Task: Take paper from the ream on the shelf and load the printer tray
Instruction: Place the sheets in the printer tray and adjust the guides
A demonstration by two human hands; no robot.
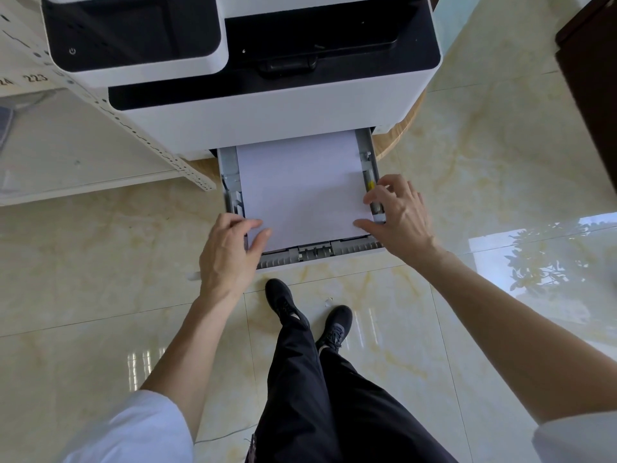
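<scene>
A white printer (267,108) with black panels stands on a round wooden table. Its grey paper tray (334,253) is pulled out toward me. A white stack of paper (300,185) lies flat inside the tray. My left hand (230,252) rests at the tray's near left corner, fingers spread and touching the paper's corner. My right hand (397,212) is at the near right side, thumb on the paper's edge and fingertips by the tray's right guide (370,185). Neither hand grips anything. The ream is out of sight.
A pale metal shelf (83,155) with a perforated upright stands to the left of the printer. The floor (484,155) is glossy marble tile. My legs and black shoes (283,302) stand just before the tray. Dark furniture (591,78) fills the upper right corner.
</scene>
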